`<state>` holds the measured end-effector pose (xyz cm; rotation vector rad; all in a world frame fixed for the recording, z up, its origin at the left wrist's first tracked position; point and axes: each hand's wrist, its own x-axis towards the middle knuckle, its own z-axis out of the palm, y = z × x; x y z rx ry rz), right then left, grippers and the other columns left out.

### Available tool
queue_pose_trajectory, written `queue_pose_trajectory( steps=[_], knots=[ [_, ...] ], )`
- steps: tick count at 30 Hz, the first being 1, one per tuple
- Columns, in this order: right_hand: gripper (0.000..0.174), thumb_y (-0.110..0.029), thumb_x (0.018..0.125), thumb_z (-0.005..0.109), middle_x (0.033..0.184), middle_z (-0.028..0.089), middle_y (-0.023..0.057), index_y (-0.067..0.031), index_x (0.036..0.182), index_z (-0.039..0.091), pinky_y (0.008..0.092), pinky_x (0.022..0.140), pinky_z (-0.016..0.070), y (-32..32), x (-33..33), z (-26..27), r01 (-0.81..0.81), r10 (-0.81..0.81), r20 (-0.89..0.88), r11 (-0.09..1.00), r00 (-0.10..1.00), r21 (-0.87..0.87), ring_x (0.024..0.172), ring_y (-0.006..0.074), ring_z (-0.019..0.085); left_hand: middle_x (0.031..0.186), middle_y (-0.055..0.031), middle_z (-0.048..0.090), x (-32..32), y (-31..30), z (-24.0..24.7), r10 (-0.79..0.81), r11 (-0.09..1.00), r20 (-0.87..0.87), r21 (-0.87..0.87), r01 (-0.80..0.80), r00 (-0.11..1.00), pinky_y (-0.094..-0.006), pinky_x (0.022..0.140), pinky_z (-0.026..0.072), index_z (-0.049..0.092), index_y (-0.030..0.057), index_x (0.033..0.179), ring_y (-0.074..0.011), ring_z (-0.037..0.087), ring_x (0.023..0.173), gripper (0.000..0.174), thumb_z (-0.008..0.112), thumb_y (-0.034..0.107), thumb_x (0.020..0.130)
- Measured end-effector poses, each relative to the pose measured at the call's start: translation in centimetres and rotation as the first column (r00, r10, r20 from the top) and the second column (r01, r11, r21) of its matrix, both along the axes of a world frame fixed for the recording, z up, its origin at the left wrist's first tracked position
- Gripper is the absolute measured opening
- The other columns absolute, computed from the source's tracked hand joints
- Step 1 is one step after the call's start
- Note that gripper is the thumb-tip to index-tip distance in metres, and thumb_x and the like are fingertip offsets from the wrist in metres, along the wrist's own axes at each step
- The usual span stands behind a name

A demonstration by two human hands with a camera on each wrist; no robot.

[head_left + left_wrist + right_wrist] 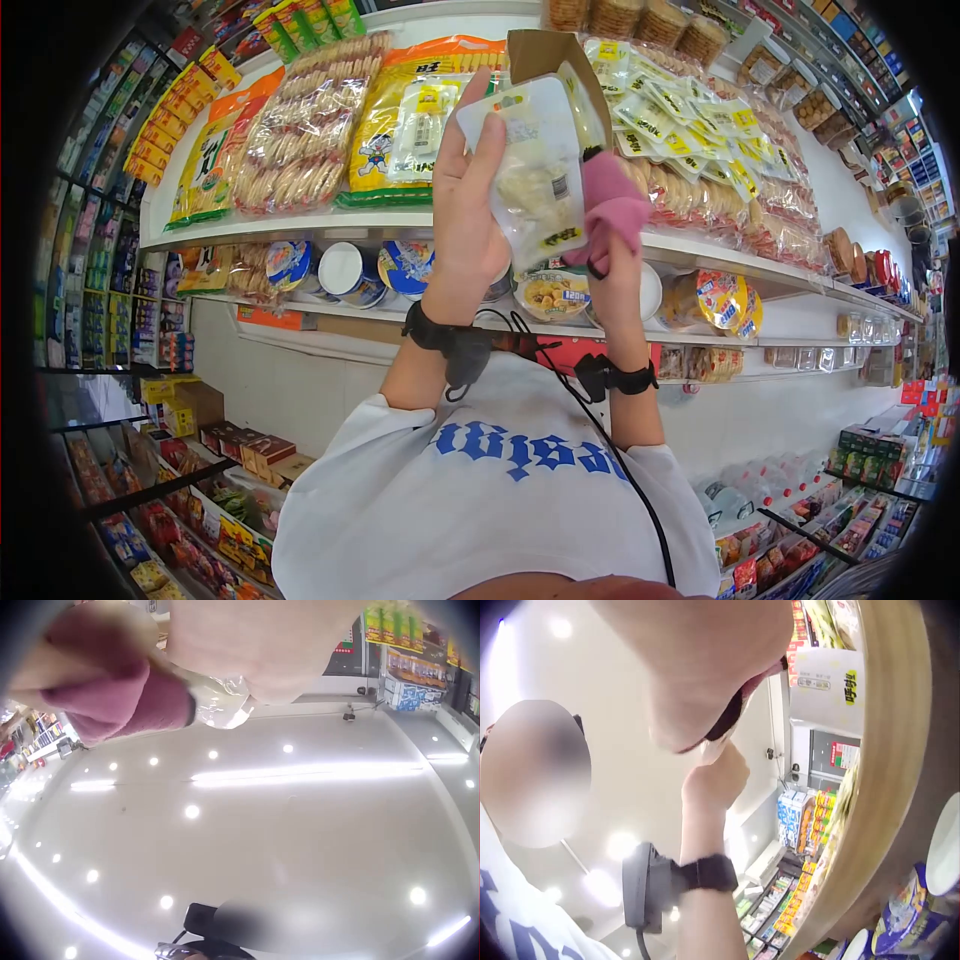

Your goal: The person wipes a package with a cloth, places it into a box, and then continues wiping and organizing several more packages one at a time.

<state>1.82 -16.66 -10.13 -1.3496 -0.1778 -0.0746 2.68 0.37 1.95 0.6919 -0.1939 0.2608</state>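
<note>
My left hand (pixel 468 200) is raised in front of the shelf. Its thumb and fingers grip a clear plastic food packet (pixel 535 175) with a pale filling and a printed label. My right hand (pixel 612 235) holds a pink cloth (pixel 615 200) bunched in its fingers and presses it against the packet's right edge. The left wrist view shows the pink cloth (pixel 127 697) close up beside crinkled clear plastic (pixel 221 701). In the right wrist view my left forearm (pixel 705 817) stands upright with its black wrist strap (pixel 705 874).
A white shelf (pixel 300 228) carries large bags of rice crackers (pixel 300 125) and small yellow-labelled packets (pixel 690 110). An open cardboard box (pixel 545 50) stands behind the packet. Bowl noodles (pixel 350 270) fill the shelf below. More stocked racks (pixel 200 500) lie lower left and right.
</note>
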Motion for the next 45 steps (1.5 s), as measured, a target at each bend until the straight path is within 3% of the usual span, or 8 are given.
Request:
queue_pose_trajectory(
  steps=[3,9,12,14,20,27,34,45],
  knots=[
    [0.032,0.001,0.09,0.064,0.099,0.069,0.0049,0.0025,0.122,0.059,0.0215,0.067,0.0488,1.2,-1.4,4.2,-0.205,0.201,-0.092,0.978,0.975,-0.026,0.081,0.0059,0.061,0.127,-0.0107,0.066,0.7,0.2,-0.6,0.131,0.984,-0.017,0.122,-0.127,0.991,-0.0348,0.096,0.0553,0.031,0.0075,0.158,-0.0167,0.065,0.114,0.06,0.058,0.009,0.104],
    [0.052,0.008,0.083,0.059,0.104,0.069,0.0063,0.0033,0.135,0.059,0.0239,0.084,0.0497,1.5,-1.4,4.5,0.122,-0.113,0.085,0.986,0.99,-0.111,0.092,0.0092,0.063,0.155,-0.0196,0.04,0.6,-0.7,-2.3,0.411,0.678,0.228,0.57,-0.463,0.883,-0.0368,0.111,0.0437,0.019,0.0031,0.161,-0.0249,0.047,0.138,0.077,0.064,0.004,0.098],
    [0.066,0.007,0.083,0.055,0.111,0.07,0.0098,0.0036,0.148,0.047,0.0242,0.09,0.0481,2.3,-0.9,4.8,0.252,-0.175,0.349,0.949,0.921,-0.19,0.097,0.0104,0.063,0.164,-0.0169,0.025,-0.7,-2.1,-0.9,0.072,0.843,0.186,0.513,-0.16,0.98,-0.0364,0.12,0.0304,0.009,0.004,0.163,-0.0241,0.035,0.146,0.081,0.06,0.0,0.099],
    [0.071,0.005,0.084,0.053,0.131,0.061,0.0177,0.0042,0.153,0.036,0.0291,0.1,0.0444,3.3,-2.6,6.4,0.07,-0.032,0.317,0.991,0.948,-0.112,0.115,0.0188,0.06,0.165,-0.0147,0.025,-0.3,-2.4,-1.4,-0.025,0.908,0.113,0.419,-0.025,0.993,-0.035,0.121,0.0266,0.01,0.0058,0.163,-0.0241,0.033,0.148,0.07,0.044,0.032,0.108],
    [0.081,-0.012,0.09,0.053,0.169,0.005,0.0245,0.0067,0.159,0.014,0.0492,0.125,0.0101,3.5,-1.3,7.9,0.136,0.067,0.575,0.943,0.815,-0.302,0.157,0.0406,0.007,0.163,-0.0098,0.031,-2.2,-2.9,-1.8,-0.387,0.883,-0.095,0.249,0.398,0.917,-0.0367,0.122,0.0256,0.014,0.0082,0.164,-0.0225,0.033,0.149,0.082,0.022,0.065,0.106],
    [0.067,-0.017,0.085,0.055,0.164,0.033,0.0154,-0.005,0.151,0.047,0.0493,0.124,0.0146,2.8,0.5,9.7,0.36,0.161,0.698,0.763,0.698,-0.537,0.153,0.0437,0.023,0.155,-0.0094,0.042,-2.4,-3.5,-2.0,-0.318,0.915,-0.271,0.163,0.369,0.909,-0.0358,0.12,0.028,0.026,0.0041,0.159,-0.0205,0.04,0.144,0.078,0.028,0.062,0.107],
    [0.066,-0.004,0.088,0.058,0.156,0.04,0.0247,0.0041,0.151,0.039,0.0433,0.121,0.0236,2.5,2.7,8.4,0.299,-0.16,0.563,0.94,0.811,-0.164,0.147,0.039,0.035,0.148,-0.0072,0.049,-2.2,-3.9,-2.3,-0.32,0.913,-0.105,0.232,0.336,0.942,-0.0353,0.117,0.0334,0.037,0.0049,0.153,-0.0174,0.045,0.139,0.052,0.046,0.033,0.11],
    [0.073,-0.007,0.078,0.061,0.162,0.033,0.0212,-0.0072,0.15,0.05,0.0562,0.123,0.0169,1.7,-0.9,8.5,0.24,0.222,0.614,0.78,0.757,-0.578,0.15,0.0434,0.028,0.148,-0.0116,0.051,0.6,-0.4,-1.9,-0.232,0.96,-0.16,-0.194,0.2,0.959,-0.0432,0.114,0.0404,0.047,0.0058,0.144,-0.0228,0.051,0.135,0.043,0.052,0.025,0.105]
  ],
)
